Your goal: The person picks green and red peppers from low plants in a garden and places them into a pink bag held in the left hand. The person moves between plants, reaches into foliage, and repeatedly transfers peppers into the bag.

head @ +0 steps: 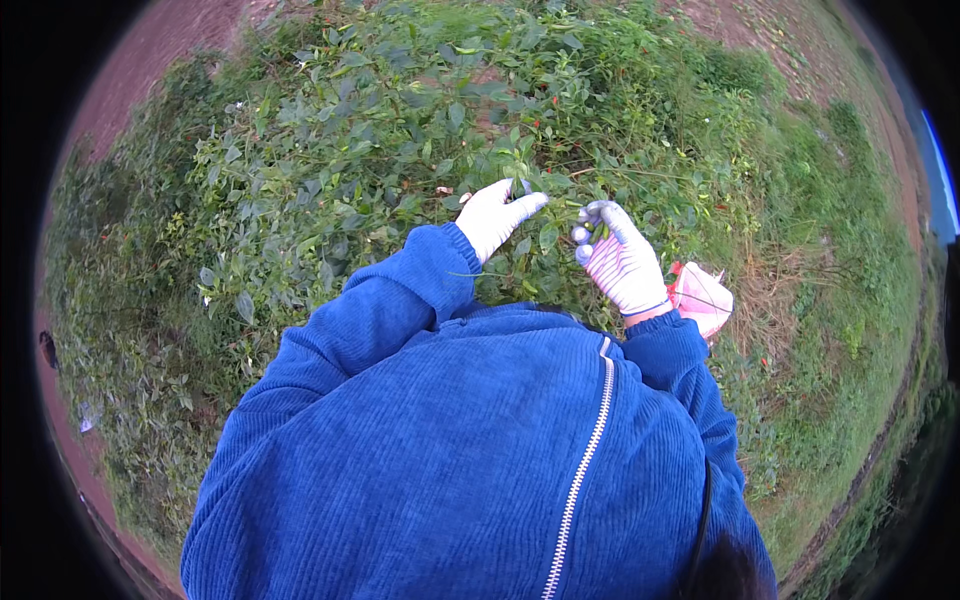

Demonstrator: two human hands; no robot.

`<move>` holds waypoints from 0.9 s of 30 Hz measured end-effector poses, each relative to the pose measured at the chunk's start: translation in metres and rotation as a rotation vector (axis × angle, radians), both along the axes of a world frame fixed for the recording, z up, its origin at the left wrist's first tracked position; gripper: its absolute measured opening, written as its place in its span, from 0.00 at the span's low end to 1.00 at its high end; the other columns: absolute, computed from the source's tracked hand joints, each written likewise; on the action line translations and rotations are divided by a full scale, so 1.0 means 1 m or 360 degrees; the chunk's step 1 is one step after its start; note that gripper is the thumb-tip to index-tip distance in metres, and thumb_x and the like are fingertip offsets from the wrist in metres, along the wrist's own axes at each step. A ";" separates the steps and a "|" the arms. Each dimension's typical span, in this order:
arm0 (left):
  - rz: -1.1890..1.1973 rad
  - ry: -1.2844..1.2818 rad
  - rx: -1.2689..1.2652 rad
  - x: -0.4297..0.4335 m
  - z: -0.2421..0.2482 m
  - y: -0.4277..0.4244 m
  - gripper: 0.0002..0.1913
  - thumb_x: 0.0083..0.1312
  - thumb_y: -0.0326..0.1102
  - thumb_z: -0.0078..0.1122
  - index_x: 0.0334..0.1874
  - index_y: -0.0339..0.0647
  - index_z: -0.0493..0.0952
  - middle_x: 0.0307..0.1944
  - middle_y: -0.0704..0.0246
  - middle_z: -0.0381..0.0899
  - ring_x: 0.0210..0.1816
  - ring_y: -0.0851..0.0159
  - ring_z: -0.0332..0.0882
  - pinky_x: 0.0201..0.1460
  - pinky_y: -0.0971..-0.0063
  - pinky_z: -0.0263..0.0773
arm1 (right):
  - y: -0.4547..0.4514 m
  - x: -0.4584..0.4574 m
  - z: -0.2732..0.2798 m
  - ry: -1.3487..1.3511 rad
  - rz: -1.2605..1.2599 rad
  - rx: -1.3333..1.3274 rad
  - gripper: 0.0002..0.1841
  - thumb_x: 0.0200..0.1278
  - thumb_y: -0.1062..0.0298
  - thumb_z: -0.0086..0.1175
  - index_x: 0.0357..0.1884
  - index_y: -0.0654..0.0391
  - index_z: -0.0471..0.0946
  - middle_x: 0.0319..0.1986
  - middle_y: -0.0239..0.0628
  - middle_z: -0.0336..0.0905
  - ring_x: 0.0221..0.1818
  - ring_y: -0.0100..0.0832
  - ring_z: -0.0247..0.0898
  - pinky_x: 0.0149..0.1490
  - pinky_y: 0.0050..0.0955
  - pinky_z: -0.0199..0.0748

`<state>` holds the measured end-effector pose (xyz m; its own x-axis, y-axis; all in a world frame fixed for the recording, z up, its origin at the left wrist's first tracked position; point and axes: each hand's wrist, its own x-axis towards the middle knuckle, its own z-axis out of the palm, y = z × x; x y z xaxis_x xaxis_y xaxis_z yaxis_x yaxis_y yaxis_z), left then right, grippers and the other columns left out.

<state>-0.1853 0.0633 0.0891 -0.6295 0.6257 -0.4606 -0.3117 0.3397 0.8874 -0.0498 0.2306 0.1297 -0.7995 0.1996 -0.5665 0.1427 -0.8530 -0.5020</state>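
My left hand, in a white glove with grey-coated fingertips, reaches into the leafy pepper plants. Its thumb and fingers are around some foliage, and whether they grip a stem or a pepper cannot be made out. To its right, my right hand wears a striped white glove, palm turned up and fingers curled over several small green chili peppers. Both hands are close to each other but apart. A few red peppers show among the leaves beyond them.
A pink and white bag lies beside my right wrist, next to dry grass. Dense plants surround my hands on the front and left. Bare reddish soil shows at the upper left, and more lies at the upper right.
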 end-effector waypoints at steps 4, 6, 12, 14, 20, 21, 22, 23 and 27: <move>0.0123 -0.0081 -0.0022 0.000 -0.001 0.003 0.16 0.66 0.46 0.64 0.46 0.41 0.78 0.29 0.77 0.73 0.27 0.78 0.63 0.28 0.80 0.59 | -0.005 0.000 0.021 -0.0157 0.0725 0.0913 0.18 0.68 0.64 0.58 0.55 0.61 0.72 0.39 0.33 0.77 0.33 0.21 0.71 0.37 0.21 0.71; 0.0166 -0.0034 0.0021 0.005 0.002 0.005 0.17 0.67 0.46 0.64 0.46 0.39 0.78 0.30 0.75 0.75 0.29 0.77 0.66 0.32 0.79 0.63 | -0.018 -0.003 0.027 -0.0194 0.0889 0.1213 0.22 0.65 0.61 0.62 0.54 0.64 0.72 0.36 0.32 0.76 0.30 0.19 0.69 0.35 0.20 0.69; 0.0176 0.0167 0.0005 0.013 0.006 0.008 0.18 0.67 0.46 0.63 0.48 0.37 0.78 0.34 0.71 0.78 0.35 0.74 0.72 0.40 0.76 0.67 | -0.030 -0.015 0.030 -0.0497 0.0787 0.1691 0.16 0.66 0.59 0.59 0.47 0.62 0.75 0.25 0.26 0.73 0.24 0.17 0.67 0.29 0.19 0.64; 0.0179 0.0178 0.0006 0.011 0.003 0.007 0.16 0.67 0.46 0.63 0.46 0.39 0.77 0.31 0.71 0.77 0.30 0.75 0.70 0.34 0.77 0.67 | -0.027 -0.013 0.030 -0.0457 0.0734 0.1647 0.14 0.67 0.59 0.58 0.45 0.61 0.76 0.25 0.26 0.73 0.24 0.17 0.67 0.29 0.19 0.63; 0.0391 -0.0467 -0.0019 -0.008 -0.006 0.009 0.17 0.66 0.49 0.63 0.38 0.41 0.73 0.22 0.74 0.70 0.21 0.72 0.66 0.24 0.74 0.62 | -0.027 -0.007 0.032 -0.0395 0.0894 0.1329 0.13 0.66 0.62 0.58 0.46 0.60 0.78 0.27 0.25 0.74 0.26 0.18 0.68 0.31 0.21 0.66; 0.0451 -0.0642 0.0058 -0.010 -0.006 0.009 0.17 0.66 0.49 0.63 0.37 0.43 0.72 0.21 0.75 0.67 0.19 0.74 0.63 0.21 0.75 0.59 | -0.028 -0.006 0.032 -0.0256 0.0945 0.1552 0.13 0.65 0.63 0.59 0.47 0.60 0.78 0.27 0.25 0.73 0.27 0.20 0.68 0.33 0.22 0.67; 0.0466 -0.0650 0.0083 -0.011 -0.006 0.009 0.16 0.66 0.48 0.64 0.35 0.46 0.68 0.19 0.77 0.64 0.17 0.76 0.58 0.17 0.76 0.55 | -0.030 -0.006 0.033 -0.0114 0.0980 0.1787 0.14 0.63 0.64 0.60 0.47 0.59 0.78 0.27 0.25 0.73 0.28 0.22 0.69 0.34 0.24 0.69; 0.0453 -0.0629 0.0064 -0.011 -0.005 0.009 0.16 0.65 0.48 0.64 0.35 0.46 0.69 0.19 0.77 0.64 0.17 0.76 0.58 0.17 0.75 0.55 | -0.033 -0.006 0.032 0.0035 0.1010 0.2019 0.15 0.61 0.64 0.61 0.47 0.59 0.78 0.28 0.25 0.73 0.29 0.23 0.69 0.36 0.25 0.70; 0.0414 -0.0682 0.0151 -0.007 -0.003 0.011 0.15 0.64 0.47 0.66 0.37 0.47 0.71 0.21 0.77 0.65 0.18 0.76 0.59 0.18 0.75 0.55 | -0.041 -0.011 0.026 0.0061 0.1036 0.2316 0.18 0.57 0.64 0.64 0.49 0.58 0.77 0.27 0.31 0.73 0.30 0.28 0.69 0.39 0.28 0.71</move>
